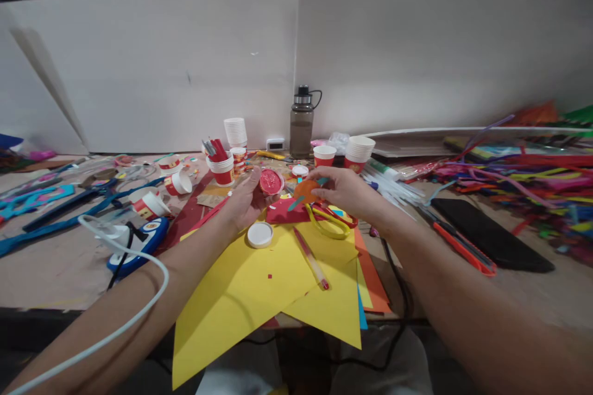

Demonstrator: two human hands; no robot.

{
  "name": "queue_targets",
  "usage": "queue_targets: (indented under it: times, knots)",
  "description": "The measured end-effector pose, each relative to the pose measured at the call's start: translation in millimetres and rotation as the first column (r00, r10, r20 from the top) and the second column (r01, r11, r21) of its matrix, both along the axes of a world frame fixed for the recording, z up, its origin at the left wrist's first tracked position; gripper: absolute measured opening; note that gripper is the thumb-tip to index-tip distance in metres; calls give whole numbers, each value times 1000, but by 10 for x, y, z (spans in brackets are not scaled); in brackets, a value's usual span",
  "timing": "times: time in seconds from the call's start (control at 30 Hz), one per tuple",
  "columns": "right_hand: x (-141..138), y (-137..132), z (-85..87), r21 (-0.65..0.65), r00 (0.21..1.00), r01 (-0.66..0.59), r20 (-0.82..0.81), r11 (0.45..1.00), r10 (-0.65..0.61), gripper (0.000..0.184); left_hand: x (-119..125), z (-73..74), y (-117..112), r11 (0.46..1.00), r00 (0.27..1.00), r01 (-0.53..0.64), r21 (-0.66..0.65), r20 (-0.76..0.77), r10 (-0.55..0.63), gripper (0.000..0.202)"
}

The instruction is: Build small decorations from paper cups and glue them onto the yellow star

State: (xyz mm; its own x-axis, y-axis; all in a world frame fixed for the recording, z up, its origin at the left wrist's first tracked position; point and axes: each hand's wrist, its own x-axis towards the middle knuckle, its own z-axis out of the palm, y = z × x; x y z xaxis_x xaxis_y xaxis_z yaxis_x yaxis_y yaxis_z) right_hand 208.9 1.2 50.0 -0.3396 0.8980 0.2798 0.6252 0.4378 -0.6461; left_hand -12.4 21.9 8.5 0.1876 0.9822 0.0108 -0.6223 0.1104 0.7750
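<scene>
Left hand was clamped round a small red pot, round, open-topped, its glittery red inside tilted toward the camera. Right beside it, the right hand pinched an orange disc at the fingertips, with a teal strip running across it. Just below the left grip lay a white lid on yellow paper. Under the right sat yellow-handled scissors.

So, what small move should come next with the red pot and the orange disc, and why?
Probably bring the orange disc in the right hand up to the red pot in the left hand: they are close together, the pot looks uncovered, and a white lid lies on the yellow paper.
</scene>
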Motion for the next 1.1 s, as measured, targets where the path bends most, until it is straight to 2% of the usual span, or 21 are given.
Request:
queue_targets:
  times: [0.17, 0.23, 0.3, 0.4, 0.67, 0.83, 1.1]
  knots:
    - [-22, -15, 33, 19, 959, -111, -258, 994, 113, 49, 42, -19, -56, 997, 997, 72, 3, -6, -72, 27]
    - [-47, -27, 47, -29, 928, -164, -344, 986, 144, 43, 52, -51, -62, 995, 995, 103, 18, -7, -103, 26]
    - [-69, -41, 50, -81, 911, -206, -379, 975, 161, 28, 62, -86, -68, 992, 992, 124, 22, -13, -123, 26]
    - [-95, -49, 25, -113, 915, -192, -380, 975, 136, 19, 86, -117, -94, 986, 986, 164, 28, -37, -163, 30]
    - [-136, -38, -89, -62, 948, -104, -307, 993, 80, 18, 142, -100, -188, 969, 970, 236, 78, -82, -229, 35]
    - [-160, -46, -114, -25, 951, -58, -305, 998, 48, 15, 154, -90, -214, 963, 966, 245, 110, -113, -233, 34]
    - [-151, -59, -155, 46, 957, -64, -281, 997, 74, 8, 154, -59, -233, 956, 971, 221, 194, -136, -197, 43]
